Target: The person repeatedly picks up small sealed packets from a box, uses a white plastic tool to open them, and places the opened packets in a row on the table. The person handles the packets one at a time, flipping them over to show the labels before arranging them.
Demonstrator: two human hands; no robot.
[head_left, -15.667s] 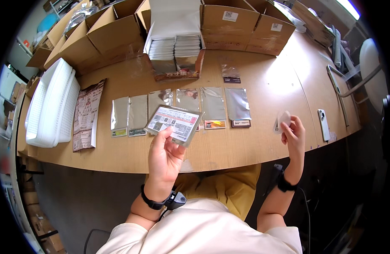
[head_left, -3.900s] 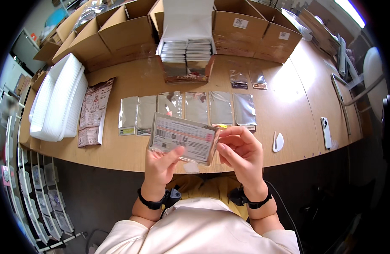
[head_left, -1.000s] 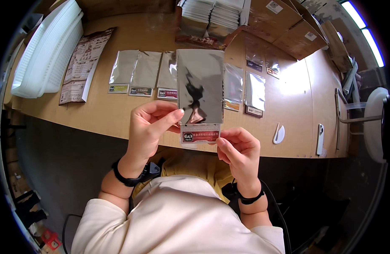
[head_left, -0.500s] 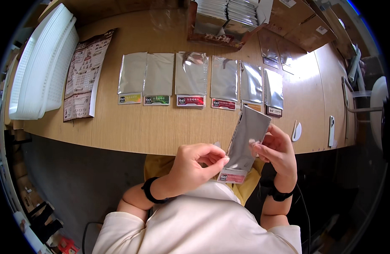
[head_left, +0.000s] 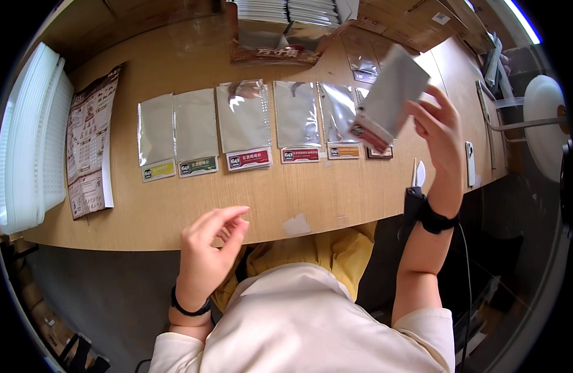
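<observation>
My right hand (head_left: 439,127) is raised over the table's right part, fingers closed on the edge of a silver foil packet (head_left: 393,87). A red label band runs along the packet's lower end, slightly blurred. Below and to the left, my left hand (head_left: 210,245) is at the table's front edge, empty, fingers loosely bent and thumb apart from the index finger. Silver packets with coloured labels lie in a row: yellow (head_left: 156,133), green (head_left: 196,127), red (head_left: 243,121), another red (head_left: 296,118) and orange (head_left: 339,115). The held packet partly covers the row's right end.
White plastic baskets (head_left: 32,143) are stacked at the left beside a printed sheet (head_left: 91,149). An open carton (head_left: 274,53) full of packets stands at the back. A white cutter (head_left: 419,174) and a phone (head_left: 470,163) lie at the right. A pale scrap (head_left: 297,225) rests near the front edge.
My right hand has carried the silver packet up and away from my lap, over the row's right end. My left hand has let go of it and moved left. The view has shifted.
</observation>
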